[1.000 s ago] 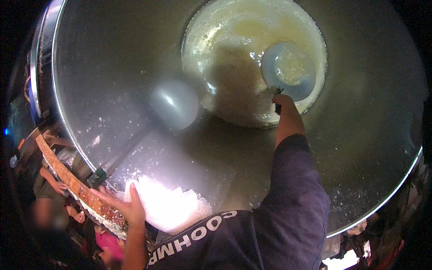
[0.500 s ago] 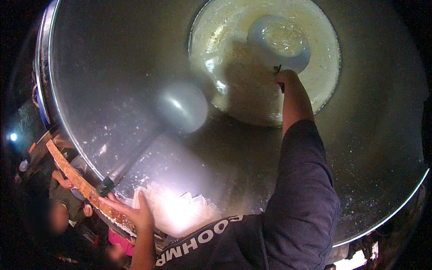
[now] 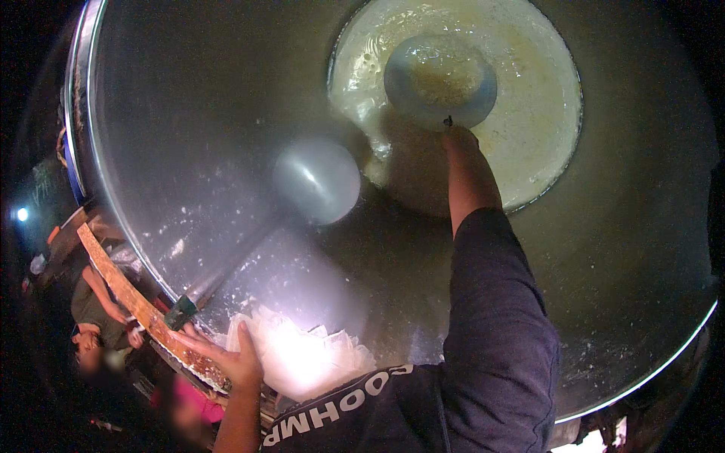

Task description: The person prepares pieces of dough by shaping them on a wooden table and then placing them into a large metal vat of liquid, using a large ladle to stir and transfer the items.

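My right hand point(image 3: 462, 142) reaches over a huge metal pan point(image 3: 619, 249) and closes around the short dark handle of a wide, round grey scoop point(image 3: 480, 106). The scoop sits in the pale creamy liquid point(image 3: 540, 83) at the pan's bottom, with liquid inside its bowl. Most of its handle is hidden by my hand. At lower left, my left hand point(image 3: 230, 359) has its fingers stretched out and thumb raised, by the green handle end point(image 3: 180, 312) of a long-handled ladle point(image 3: 317, 181). That ladle's rounded metal head leans over the pan's sloping wall, apart from the scoop.
Whitish, translucent sheets or cloth point(image 3: 302, 355), brightly lit, lie inside the near rim beside my left hand. A curved wooden board point(image 3: 124, 283) runs along the pan's left outside edge. Beyond it are a person in a dark green top point(image 3: 98, 298) and another in pink point(image 3: 198, 404).
My right hand has moved left with the scoop through the liquid. My left hand stays by the green handle. The person in green at the left has shifted their arm and body.
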The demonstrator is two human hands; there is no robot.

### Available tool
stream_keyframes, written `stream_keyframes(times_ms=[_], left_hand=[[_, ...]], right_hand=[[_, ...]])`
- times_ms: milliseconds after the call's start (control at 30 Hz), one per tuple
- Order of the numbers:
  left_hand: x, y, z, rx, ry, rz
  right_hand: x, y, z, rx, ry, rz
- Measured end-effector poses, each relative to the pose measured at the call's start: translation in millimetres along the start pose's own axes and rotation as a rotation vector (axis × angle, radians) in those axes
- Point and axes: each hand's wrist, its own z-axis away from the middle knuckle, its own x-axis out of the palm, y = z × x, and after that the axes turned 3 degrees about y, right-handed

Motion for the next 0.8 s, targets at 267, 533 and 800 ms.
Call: stream_keyframes(times_ms=[267, 533, 800], left_hand=[[1, 8, -9, -0.013, -0.020, 0.016], [-1, 3, -6, -0.009, -0.027, -0.014], [0, 6, -10, 0.046, -0.002, -0.014]], right_hand=[[62, 5, -86, 0.163, -0.108, 0.263], [80, -16, -62, 0.073, -0.006, 0.150], [103, -18, -55, 0.050, -0.001, 0.110]])
